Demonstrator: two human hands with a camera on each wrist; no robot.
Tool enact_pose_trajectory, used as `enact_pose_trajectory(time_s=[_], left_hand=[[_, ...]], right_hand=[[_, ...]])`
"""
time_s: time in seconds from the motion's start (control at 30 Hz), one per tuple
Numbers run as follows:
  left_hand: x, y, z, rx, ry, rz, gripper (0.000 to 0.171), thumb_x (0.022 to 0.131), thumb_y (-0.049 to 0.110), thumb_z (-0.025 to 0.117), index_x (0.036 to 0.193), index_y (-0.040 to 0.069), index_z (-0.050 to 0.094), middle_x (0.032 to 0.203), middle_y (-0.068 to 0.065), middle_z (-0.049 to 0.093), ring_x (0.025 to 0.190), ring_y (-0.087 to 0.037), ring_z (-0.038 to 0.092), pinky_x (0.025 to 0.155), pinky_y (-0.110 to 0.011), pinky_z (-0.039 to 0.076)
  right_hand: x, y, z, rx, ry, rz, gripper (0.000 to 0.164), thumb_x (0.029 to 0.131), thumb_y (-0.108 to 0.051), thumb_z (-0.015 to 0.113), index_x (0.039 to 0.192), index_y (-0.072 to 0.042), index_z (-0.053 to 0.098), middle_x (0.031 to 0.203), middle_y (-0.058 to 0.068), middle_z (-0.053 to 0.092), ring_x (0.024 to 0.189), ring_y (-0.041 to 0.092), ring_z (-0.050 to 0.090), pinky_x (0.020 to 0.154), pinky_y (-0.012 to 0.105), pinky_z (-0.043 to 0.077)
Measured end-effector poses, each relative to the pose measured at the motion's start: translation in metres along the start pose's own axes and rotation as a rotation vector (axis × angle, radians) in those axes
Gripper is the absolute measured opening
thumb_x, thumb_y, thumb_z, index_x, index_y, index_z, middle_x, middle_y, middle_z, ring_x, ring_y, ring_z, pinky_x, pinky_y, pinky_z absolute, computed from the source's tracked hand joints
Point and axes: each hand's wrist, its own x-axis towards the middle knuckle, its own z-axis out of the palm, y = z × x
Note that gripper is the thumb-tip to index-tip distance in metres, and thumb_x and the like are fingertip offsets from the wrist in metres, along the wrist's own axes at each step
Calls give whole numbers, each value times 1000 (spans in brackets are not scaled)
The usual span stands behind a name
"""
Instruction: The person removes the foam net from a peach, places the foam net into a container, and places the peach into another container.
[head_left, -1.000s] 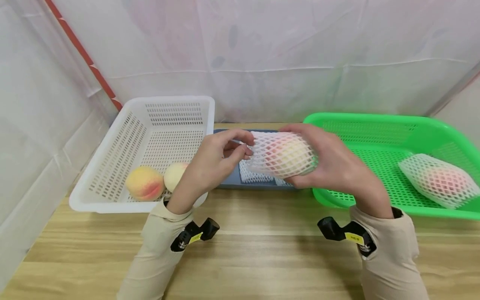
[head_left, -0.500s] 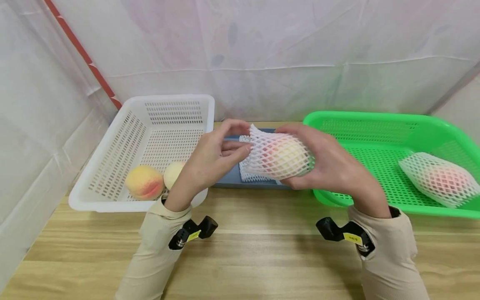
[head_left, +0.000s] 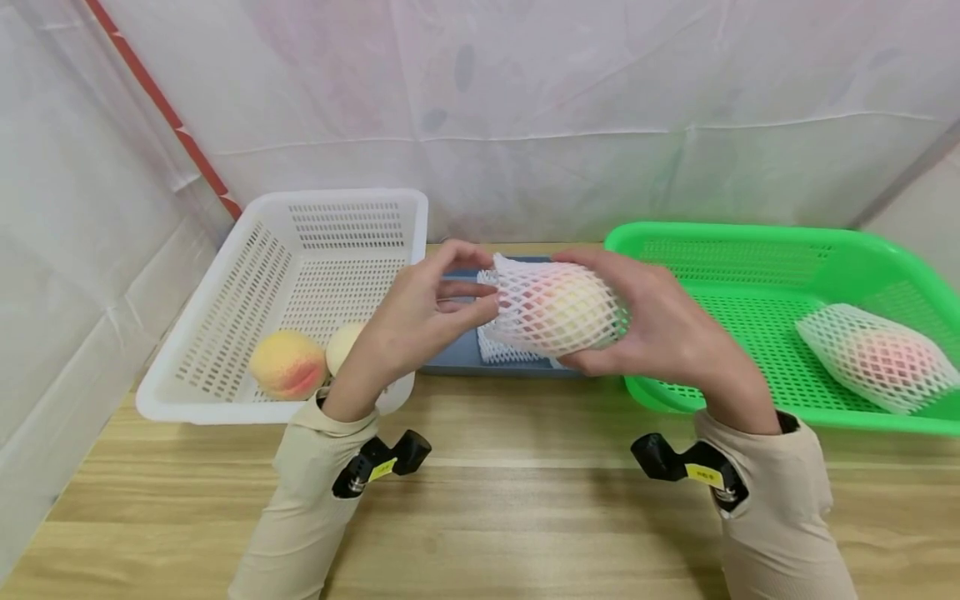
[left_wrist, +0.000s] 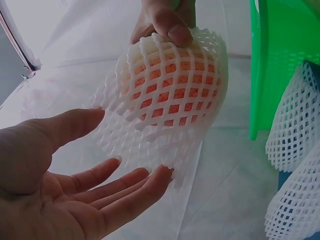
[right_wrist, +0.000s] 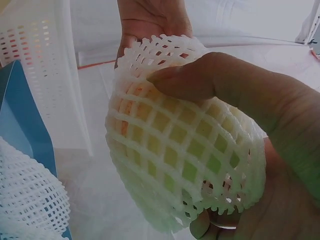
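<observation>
While my right hand (head_left: pixel 662 321) grips the peach (head_left: pixel 577 310) in its white net (head_left: pixel 514 302), I see from the head view that it is held up over the tray (head_left: pixel 459 357), between the baskets. My left hand (head_left: pixel 407 327) is at the net's open end, fingers apart. In the white basket (head_left: pixel 217 412), a yellow peach (head_left: pixel 288 364) and a pale peach (head_left: pixel 342 343) lie near the front edge, the pale one partly covered by my left hand. The green basket (head_left: pixel 735 228) holds a wrapped peach (head_left: pixel 892 360) on its side near the right end. Spare nets (head_left: pixel 510 352) lie flat in the tray.

The tray's front edge faces a stretch of table (head_left: pixel 510 508) between my sleeves, and the sheet (head_left: pixel 525 83) rises behind. My right wrist passes over the green basket's near left corner; how high, I can't tell.

In the left wrist view my thumb touches one edge of the net's mouth and my other fingers spread along the opposite side, a gap between; whether any tips are inside the net I can't tell. My right fingers pinch the far end.

In the right wrist view my right thumb presses the net against the peach from above, with fingers curled below; my left hand is largely hidden behind the mesh.
</observation>
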Motion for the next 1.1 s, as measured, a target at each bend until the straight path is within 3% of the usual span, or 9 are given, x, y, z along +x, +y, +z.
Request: enact_pose_trajectory(time_s=[0.37, 0.7, 0.83, 1.1], left_hand=[[-1, 0, -1, -45, 34, 0, 30, 85, 3, 69, 113, 1, 56, 120, -10, 58, 104, -21, 66, 86, -31, 53], [-1, -3, 0, -11, 72, 71, 12, 85, 4, 69, 91, 2, 59, 111, -10, 63, 95, -20, 67, 84, -32, 54], [-2, -3, 1, -13, 49, 67, 13, 85, 3, 68, 97, 1, 63, 113, -10, 63, 99, -20, 67, 84, -31, 54], [-3, 0, -1, 24, -14, 1, 41, 85, 6, 71, 125, 3, 60, 124, -12, 62, 105, -21, 65, 86, -30, 53]], right_hand=[[2, -2, 0, -11, 10, 18, 88, 61, -21, 90, 138, -16, 49, 115, 3, 61, 93, 21, 58, 73, 41, 49], [1, -1, 0, -20, 4, 16, 89, 61, -23, 91, 139, -16, 48, 117, 3, 61, 93, 21, 58, 72, 41, 49], [1, 0, -1, -27, 3, 12, 90, 61, -23, 91, 139, -16, 48, 118, 3, 61, 94, 21, 58, 73, 41, 49], [0, -2, 0, -6, 2, -1, 90, 60, -22, 92, 139, -18, 49, 119, 3, 61, 95, 22, 58, 73, 42, 48]])
